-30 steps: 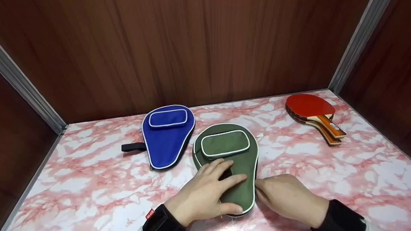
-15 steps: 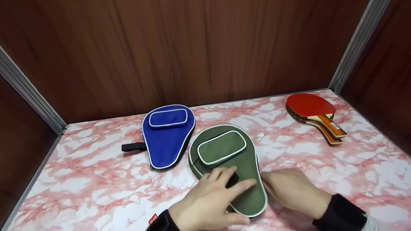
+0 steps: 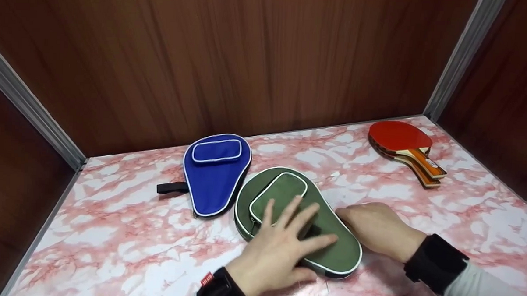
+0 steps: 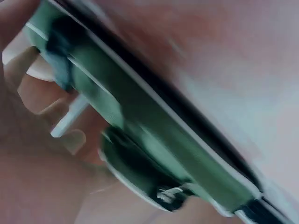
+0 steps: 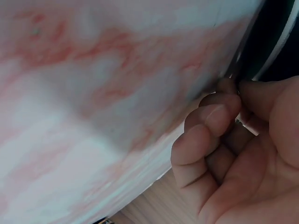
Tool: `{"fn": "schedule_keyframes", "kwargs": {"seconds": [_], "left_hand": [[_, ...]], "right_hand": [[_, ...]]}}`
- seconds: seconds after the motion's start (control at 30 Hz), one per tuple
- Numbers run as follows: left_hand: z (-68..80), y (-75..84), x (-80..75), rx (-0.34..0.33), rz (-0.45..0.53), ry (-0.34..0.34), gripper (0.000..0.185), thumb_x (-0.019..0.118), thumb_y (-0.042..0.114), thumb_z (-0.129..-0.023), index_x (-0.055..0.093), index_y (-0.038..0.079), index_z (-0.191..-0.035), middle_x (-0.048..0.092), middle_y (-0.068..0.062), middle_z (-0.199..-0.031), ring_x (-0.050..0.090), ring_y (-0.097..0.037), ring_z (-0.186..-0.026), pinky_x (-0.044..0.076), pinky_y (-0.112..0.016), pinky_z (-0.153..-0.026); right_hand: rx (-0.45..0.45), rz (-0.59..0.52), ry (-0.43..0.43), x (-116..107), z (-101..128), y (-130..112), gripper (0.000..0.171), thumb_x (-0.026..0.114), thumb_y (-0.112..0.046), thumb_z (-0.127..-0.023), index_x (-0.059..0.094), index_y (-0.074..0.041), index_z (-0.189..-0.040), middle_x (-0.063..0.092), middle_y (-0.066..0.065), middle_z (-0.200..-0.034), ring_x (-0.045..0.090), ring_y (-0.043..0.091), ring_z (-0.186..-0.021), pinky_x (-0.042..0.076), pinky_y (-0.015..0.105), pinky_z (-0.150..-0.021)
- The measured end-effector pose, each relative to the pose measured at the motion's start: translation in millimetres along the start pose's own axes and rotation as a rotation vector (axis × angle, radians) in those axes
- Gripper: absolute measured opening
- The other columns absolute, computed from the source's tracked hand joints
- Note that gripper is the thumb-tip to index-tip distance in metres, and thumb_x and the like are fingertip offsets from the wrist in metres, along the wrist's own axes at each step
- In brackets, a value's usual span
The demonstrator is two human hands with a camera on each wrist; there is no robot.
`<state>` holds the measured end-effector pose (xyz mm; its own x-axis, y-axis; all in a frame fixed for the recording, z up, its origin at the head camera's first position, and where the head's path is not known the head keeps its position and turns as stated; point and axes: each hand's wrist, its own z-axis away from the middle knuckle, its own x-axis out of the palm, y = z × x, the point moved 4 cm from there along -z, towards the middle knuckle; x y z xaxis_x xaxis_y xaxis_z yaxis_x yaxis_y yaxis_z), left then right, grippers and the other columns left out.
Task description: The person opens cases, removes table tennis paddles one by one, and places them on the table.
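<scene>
Green table-tennis paddle case (image 3: 327,221), one: lies flat on the pink-and-white marbled tabletop (image 3: 124,231), its narrow end angled toward the right. Work judged under way along its side edge, probably on a zip; how far that has run, or which way, cannot be told. Contents, if any, hidden. Fabric, teardrop outline, white piping, dark side band.

Blue paddle case (image 3: 214,181), one: just beside the green; same form; no hand on it.

Table-tennis paddles (image 3: 400,136), two: overlapped at far right, outside both cases. Smooth red upper face, striped wooden-looking handles.

Hands, two, apart: left hand (image 3: 282,251) spread over the green front, gripping nothing; right hand (image 3: 377,226) curled, thumb and forefinger pinching at the green edge, exact part too small to tell.

Green front pocket (image 3: 276,196), one: rounded rectangle, raised, white-piped.

Black strap (image 3: 171,187), one: flat band, projecting left from the blue case.
</scene>
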<state>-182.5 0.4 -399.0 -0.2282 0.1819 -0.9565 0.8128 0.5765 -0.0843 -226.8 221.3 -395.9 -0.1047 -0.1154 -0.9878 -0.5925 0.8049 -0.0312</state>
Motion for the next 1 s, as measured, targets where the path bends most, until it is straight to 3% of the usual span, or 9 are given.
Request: {"fn": "schedule_keyframes", "kwargs": {"seconds": [0.2,0.57,0.8,1.0], "left_hand": [[-1.2,-8.3,-1.6,-0.061,0.077,-0.019,0.080,0.077,0.065,-0.094,0.045,0.051,-0.166,0.042,-0.006,-0.174,0.034,-0.044,-0.161,0.035,-0.079,-0.115],[-1.4,-6.4,-2.2,-0.085,0.064,-0.026,0.081,0.079,0.065,-0.093,0.046,0.051,-0.166,0.043,-0.005,-0.173,0.037,-0.045,-0.159,0.036,-0.079,-0.115],[-2.0,-6.1,1.8,-0.095,0.082,-0.036,0.082,0.079,0.064,-0.093,0.046,0.050,-0.166,0.043,-0.005,-0.173,0.036,-0.045,-0.160,0.035,-0.079,-0.115],[-1.9,-6.6,4.0,-0.110,0.090,-0.061,0.081,0.079,0.063,-0.094,0.045,0.051,-0.166,0.041,-0.005,-0.174,0.035,-0.045,-0.160,0.034,-0.080,-0.115]], "right_hand": [[-0.002,0.030,-0.008,-7.2,5.8,-0.5,0.026,0.079,-0.011,-0.093,0.060,-0.027,-0.085,0.065,-0.008,-0.074,0.072,0.021,-0.073,0.055,0.048,-0.063],[0.003,0.057,0.010,-12.7,23.3,-6.7,0.031,0.082,-0.009,-0.089,0.059,-0.028,-0.081,0.060,-0.011,-0.070,0.069,0.018,-0.066,0.050,0.044,-0.056],[0.017,0.054,-0.003,-8.6,32.7,-6.2,0.025,0.081,-0.012,-0.093,0.063,-0.027,-0.085,0.062,-0.009,-0.072,0.068,0.019,-0.066,0.050,0.044,-0.055],[0.007,0.037,-0.002,-7.6,39.1,-6.7,0.029,0.079,-0.012,-0.097,0.058,-0.027,-0.083,0.055,-0.014,-0.067,0.063,0.012,-0.060,0.047,0.041,-0.053]]}}
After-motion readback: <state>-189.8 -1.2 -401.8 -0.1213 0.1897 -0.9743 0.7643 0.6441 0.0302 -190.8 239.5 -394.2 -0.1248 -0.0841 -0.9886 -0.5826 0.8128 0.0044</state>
